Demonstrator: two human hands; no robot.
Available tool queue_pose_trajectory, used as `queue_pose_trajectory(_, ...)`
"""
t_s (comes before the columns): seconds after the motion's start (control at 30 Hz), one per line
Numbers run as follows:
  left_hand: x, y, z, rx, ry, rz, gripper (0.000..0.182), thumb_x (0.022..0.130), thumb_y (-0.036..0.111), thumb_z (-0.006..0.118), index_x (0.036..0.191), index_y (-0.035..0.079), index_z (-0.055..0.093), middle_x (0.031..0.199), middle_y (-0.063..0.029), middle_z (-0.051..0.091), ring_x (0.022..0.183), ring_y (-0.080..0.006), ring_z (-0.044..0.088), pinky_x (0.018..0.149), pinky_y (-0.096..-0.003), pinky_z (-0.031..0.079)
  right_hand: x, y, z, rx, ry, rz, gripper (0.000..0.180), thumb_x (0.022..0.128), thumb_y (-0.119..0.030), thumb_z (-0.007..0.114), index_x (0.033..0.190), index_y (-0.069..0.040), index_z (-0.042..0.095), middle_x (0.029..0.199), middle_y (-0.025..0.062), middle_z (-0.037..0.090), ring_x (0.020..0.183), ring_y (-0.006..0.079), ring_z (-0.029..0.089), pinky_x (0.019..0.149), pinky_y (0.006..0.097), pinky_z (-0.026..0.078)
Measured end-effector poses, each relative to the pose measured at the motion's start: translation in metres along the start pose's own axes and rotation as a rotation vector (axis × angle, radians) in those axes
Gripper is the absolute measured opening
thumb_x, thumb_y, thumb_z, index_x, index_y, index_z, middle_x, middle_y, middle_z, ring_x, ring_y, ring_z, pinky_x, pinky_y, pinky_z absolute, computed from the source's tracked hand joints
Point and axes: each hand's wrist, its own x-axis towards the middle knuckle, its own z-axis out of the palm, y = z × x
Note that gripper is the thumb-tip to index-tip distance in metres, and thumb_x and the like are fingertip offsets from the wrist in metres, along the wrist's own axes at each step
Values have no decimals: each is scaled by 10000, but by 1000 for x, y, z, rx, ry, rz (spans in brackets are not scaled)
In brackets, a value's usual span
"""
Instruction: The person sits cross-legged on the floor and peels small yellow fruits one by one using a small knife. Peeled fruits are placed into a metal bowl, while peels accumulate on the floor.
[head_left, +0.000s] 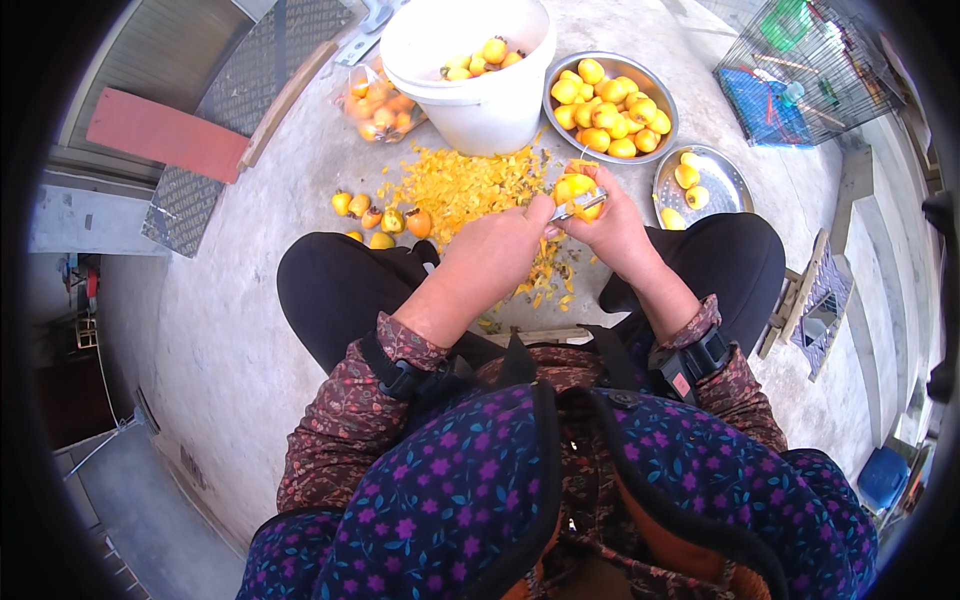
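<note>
Between my knees, both hands meet over a partly peeled persimmon (571, 187). Its orange flesh shows, and a scrap of peel hangs at its top edge. My right hand (619, 221) grips the fruit from the right. From the other side, my left hand (491, 244) holds a metal peeler (585, 202), whose head lies against the fruit's near side. The fingers of the left hand hide most of the peeler's handle. Below the hands, a heap of orange-yellow peelings (465, 184) spreads over the concrete floor.
A white plastic bucket (480, 112) holds persimmons, with a clear bag of persimmons (379, 112) beside it. Peeled fruit fills a steel bowl (671, 139); a perforated metal tray (724, 187) bears several more. Loose persimmons (391, 220) lie left. A wire cage (810, 75) stands far right.
</note>
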Motion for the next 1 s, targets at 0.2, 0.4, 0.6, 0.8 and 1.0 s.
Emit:
queue_pose_trajectory(0.2, 6, -16, 2, 79, 17, -117, 170, 941, 186, 462, 968, 24, 418, 706, -217, 618, 715, -388, 628, 606, -490, 475, -7, -2, 2, -168, 68, -29, 570, 718, -136, 768, 1193, -10, 479, 1067, 122, 599, 988, 176, 589, 867, 297, 468)
queue_pose_trajectory(0.4, 6, -30, 4, -111, 76, -171, 194, 947, 208, 446, 972, 22, 401, 691, -256, 590, 707, -441, 589, 601, -536, 431, -3, -2, 3, -210, 121, -123, 584, 714, -135, 767, 1198, -9, 466, 1075, 132, 589, 978, 200, 592, 865, 311, 469)
queue_pose_trajectory(0.6, 4, -28, 14, -171, 18, -126, 199, 948, 206, 439, 961, 13, 395, 687, -261, 577, 705, -456, 574, 599, -542, 421, -6, -5, 3, -194, 132, -142, 589, 706, -106, 770, 1199, -9, 462, 1066, 116, 574, 976, 181, 573, 865, 301, 463)
queue_pose_trajectory(0.8, 1, -34, 5, -227, 101, -207, 186, 952, 195, 442, 952, 14, 398, 688, -268, 570, 694, -458, 567, 586, -532, 415, -7, -13, 3, -159, 156, -179, 586, 708, -80, 763, 1202, -4, 457, 1077, 98, 557, 993, 160, 556, 872, 299, 459)
queue_pose_trajectory(1.0, 0, -22, 9, -295, 106, -73, 186, 956, 198, 443, 944, 20, 392, 708, -274, 563, 710, -464, 558, 594, -529, 406, -6, -18, 2, -84, 157, -156, 623, 706, -90, 780, 1216, 1, 436, 1112, 86, 547, 1011, 155, 544, 883, 289, 455)
